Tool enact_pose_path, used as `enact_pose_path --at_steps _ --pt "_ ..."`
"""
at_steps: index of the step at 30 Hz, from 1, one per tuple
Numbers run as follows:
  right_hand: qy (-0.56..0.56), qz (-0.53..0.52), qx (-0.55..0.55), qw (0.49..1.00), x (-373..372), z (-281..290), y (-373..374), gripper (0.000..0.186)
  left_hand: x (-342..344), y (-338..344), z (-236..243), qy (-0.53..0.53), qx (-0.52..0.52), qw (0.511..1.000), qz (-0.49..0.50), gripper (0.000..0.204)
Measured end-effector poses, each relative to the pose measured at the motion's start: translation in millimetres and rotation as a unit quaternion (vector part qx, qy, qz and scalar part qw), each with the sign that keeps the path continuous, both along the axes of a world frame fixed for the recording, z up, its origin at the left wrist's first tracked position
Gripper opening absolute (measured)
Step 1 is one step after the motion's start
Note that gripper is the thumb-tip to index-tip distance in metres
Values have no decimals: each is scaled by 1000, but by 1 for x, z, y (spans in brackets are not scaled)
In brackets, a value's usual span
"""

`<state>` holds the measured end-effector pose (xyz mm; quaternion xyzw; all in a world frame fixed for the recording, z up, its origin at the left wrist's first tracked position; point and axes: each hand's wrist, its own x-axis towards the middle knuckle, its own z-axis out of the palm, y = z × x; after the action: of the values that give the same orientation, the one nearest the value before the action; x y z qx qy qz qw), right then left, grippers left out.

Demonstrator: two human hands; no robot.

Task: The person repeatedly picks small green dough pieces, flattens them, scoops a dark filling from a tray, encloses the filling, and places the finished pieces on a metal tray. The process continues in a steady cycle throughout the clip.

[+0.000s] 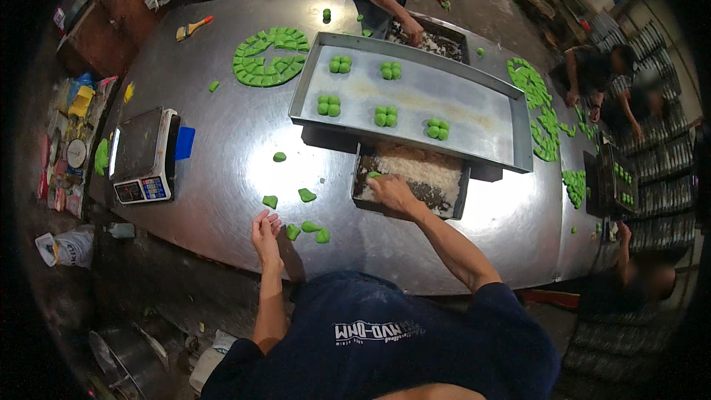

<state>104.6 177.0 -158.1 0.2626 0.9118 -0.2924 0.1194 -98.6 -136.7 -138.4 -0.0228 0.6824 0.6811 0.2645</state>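
My right hand (392, 194) reaches into a dark shallow tray (465, 200) of whitish crumbly stuff (415, 165). Its fingers are closed at a small green dough piece (373, 175), mostly covered by them. My left hand (266, 239) hovers at the table's near edge, palm turned up and fingers apart, with nothing seen in it. Just beyond its fingertips lies a green dough piece (270, 201). To its right sit several more lumps, one green lump (322, 235) among them. A large metal tray (459, 115) above the crumb tray holds green balls (386, 116) in clusters.
A digital scale (141, 155) stands at the left, with a blue scraper (185, 143) beside it. Cut green dough (270, 59) forms a ring behind, near a brush (194, 27). A co-worker's hand (412, 32) is in another crumb tray (448, 44); other people work at the right.
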Motion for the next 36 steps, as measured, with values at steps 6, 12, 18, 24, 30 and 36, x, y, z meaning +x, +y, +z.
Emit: enact_pose_path --at_steps 6,12,18,24,30,36 --pt "-43 12 34 998 -8 -27 1 50 3 4 0 -22 14 1000 -15 38" --pt "-49 102 153 982 -33 -8 1 52 2 34 13 -19 45 997 -54 31" --pt "7 32 181 983 -17 -13 -27 50 9 63 29 -15 59 993 -99 32" --pt "92 -193 -133 968 -5 -2 -10 49 34 130 37 -2 114 958 -262 40" --pt "461 -321 -649 513 24 69 -24 39 71 183 59 101 62 880 -460 44" --pt "557 -338 -518 554 20 89 -57 49 103 197 74 116 124 916 -364 32"
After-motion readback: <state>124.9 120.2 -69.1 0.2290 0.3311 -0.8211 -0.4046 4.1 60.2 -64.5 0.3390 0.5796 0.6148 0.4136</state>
